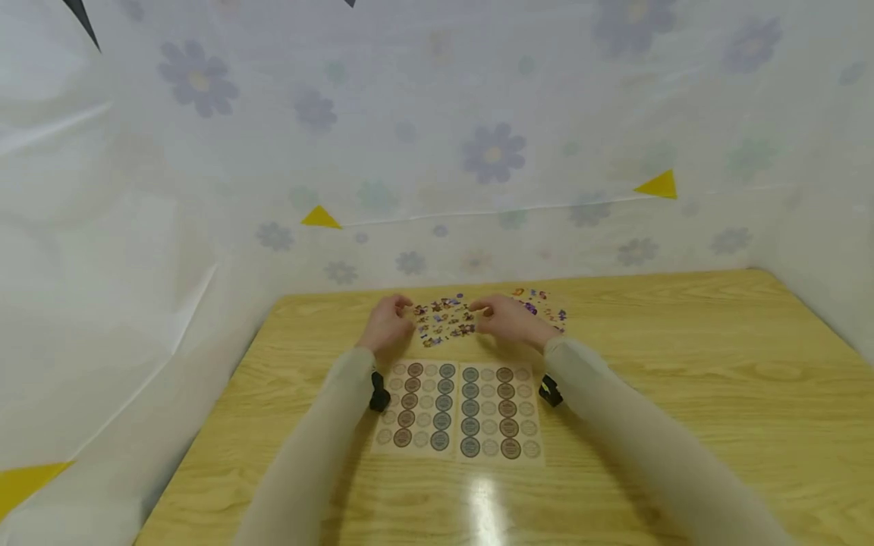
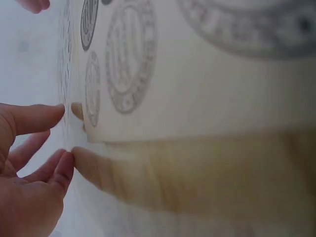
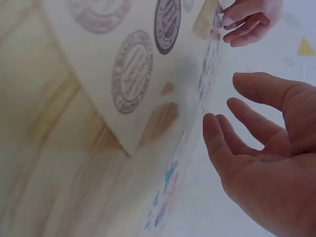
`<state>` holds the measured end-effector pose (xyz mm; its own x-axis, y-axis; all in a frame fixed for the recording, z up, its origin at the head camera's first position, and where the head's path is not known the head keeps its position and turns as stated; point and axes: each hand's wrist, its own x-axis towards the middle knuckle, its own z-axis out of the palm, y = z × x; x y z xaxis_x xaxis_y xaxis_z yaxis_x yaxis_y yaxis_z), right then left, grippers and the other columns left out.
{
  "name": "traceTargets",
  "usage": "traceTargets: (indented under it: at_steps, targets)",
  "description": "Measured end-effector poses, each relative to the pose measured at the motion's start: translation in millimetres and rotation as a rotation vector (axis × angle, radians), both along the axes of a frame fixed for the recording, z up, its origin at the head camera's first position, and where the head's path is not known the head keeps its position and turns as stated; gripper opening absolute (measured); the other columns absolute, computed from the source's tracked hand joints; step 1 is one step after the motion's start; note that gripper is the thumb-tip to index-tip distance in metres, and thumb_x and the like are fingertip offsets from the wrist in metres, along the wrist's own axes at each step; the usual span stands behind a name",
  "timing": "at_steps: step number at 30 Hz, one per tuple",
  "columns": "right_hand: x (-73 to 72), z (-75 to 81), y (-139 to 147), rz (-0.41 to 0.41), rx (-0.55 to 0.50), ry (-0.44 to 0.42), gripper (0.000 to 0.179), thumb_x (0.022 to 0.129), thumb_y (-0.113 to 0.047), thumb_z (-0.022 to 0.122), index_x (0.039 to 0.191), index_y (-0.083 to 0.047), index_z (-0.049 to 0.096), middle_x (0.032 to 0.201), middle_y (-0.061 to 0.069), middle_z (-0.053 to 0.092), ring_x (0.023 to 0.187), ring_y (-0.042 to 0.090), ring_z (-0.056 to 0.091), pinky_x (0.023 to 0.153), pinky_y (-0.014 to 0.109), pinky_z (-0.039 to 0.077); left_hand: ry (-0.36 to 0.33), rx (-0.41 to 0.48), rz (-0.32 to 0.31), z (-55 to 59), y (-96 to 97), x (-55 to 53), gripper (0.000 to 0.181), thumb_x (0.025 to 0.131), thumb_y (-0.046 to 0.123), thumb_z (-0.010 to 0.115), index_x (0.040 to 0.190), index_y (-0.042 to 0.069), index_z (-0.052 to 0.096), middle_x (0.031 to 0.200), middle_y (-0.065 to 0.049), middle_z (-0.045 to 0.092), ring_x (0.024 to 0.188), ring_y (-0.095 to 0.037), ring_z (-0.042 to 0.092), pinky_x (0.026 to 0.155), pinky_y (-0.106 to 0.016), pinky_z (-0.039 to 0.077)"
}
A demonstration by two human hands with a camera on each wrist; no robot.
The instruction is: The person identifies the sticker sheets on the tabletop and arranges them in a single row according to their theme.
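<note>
A: How many sheets lie there?

B: Four, all on the wooden table [image 1: 683, 364]. At the back are the far left sheet [image 1: 444, 318] and the far right sheet [image 1: 542, 305], both scattered with small colourful pictures, too small and partly covered to count. Closer in, side by side, are the near left sheet [image 1: 418, 406] and the near right sheet [image 1: 497, 409].

A: And the round stamps on those two?

B: Four columns of five on each, so twenty apiece, forty in all. Dark and pale columns alternate.

A: Any writing?

B: Lettering runs around the stamps' rims, but it's too blurred to read surely. I can't make out a brand.

A: Where are the hands?

B: Both at the far left sheet. The left hand [image 1: 389, 324] is at its left edge, thumb and fingers bent but parted; I can't tell whether the tips touch the paper. The right hand [image 1: 505, 317] is by its right edge, partly in front of the far right sheet, fingers loosely bent and released, gripping nothing.

A: Anything else to count?

B: Two black wrist devices [image 1: 550, 390], and three yellow triangles [image 1: 658, 185] on the flowered cloth [image 1: 423, 182] around the table.
</note>
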<state>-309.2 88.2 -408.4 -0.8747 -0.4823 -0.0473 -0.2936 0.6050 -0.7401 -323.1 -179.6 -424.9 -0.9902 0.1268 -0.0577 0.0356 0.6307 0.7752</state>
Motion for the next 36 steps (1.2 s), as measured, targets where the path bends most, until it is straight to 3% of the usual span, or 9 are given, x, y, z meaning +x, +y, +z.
traceTargets:
  at_steps: [4, 10, 20, 27, 36]
  targets:
    - [-6.7, -4.0, -5, -0.001, 0.014, -0.018, 0.047, 0.094, -0.010, 0.063, 0.140, 0.000, 0.052, 0.135, 0.016, 0.056, 0.123, 0.034, 0.051, 0.103, 0.049, 0.041, -0.034, 0.041, 0.004, -3.1, -0.9, -7.9, 0.046, 0.085, 0.002, 0.067, 0.130, 0.009, 0.057, 0.129, -0.009, 0.053, 0.117, -0.028, 0.051, 0.100, -0.046, 0.042]
    - [-12.1, -10.1, -8, 0.012, -0.006, -0.033, 0.044, 0.092, -0.004, 0.066, 0.135, 0.002, 0.056, 0.127, 0.015, 0.060, 0.116, 0.031, 0.055, 0.097, 0.044, 0.046, 0.017, -0.062, -0.089, 2.1, 0.1, -10.5, 0.050, 0.085, 0.005, 0.074, 0.132, 0.004, 0.056, 0.127, -0.012, 0.058, 0.119, -0.029, 0.052, 0.102, -0.045, 0.041]
    - [-7.8, -6.6, -9, 0.011, 0.011, -0.001, 0.039, 0.094, -0.003, 0.063, 0.132, 0.003, 0.058, 0.128, 0.016, 0.060, 0.116, 0.032, 0.055, 0.099, 0.045, 0.044, 0.023, -0.089, -0.076, 5.0, 1.6, -10.8, 0.057, 0.084, 0.003, 0.074, 0.135, 0.000, 0.050, 0.128, -0.016, 0.056, 0.119, -0.030, 0.051, 0.102, -0.043, 0.041]
    - [-6.5, -7.4, -9, 0.009, 0.016, 0.029, 0.037, 0.095, -0.003, 0.061, 0.131, 0.003, 0.059, 0.127, 0.017, 0.060, 0.115, 0.033, 0.055, 0.098, 0.046, 0.044, 0.022, -0.071, -0.062, 5.2, 2.1, -9.3, 0.050, 0.084, 0.004, 0.076, 0.129, -0.001, 0.055, 0.124, -0.015, 0.058, 0.116, -0.030, 0.053, 0.101, -0.042, 0.042]
    - [-12.3, -11.5, -8, -0.005, -0.003, 0.005, 0.034, 0.093, -0.003, 0.063, 0.127, 0.001, 0.063, 0.124, 0.015, 0.061, 0.111, 0.030, 0.056, 0.096, 0.044, 0.046, -0.018, 0.031, -0.163, 3.0, 2.1, -14.3, 0.052, 0.083, -0.007, 0.066, 0.134, -0.006, 0.053, 0.123, -0.021, 0.058, 0.112, -0.034, 0.053, 0.098, -0.043, 0.043]
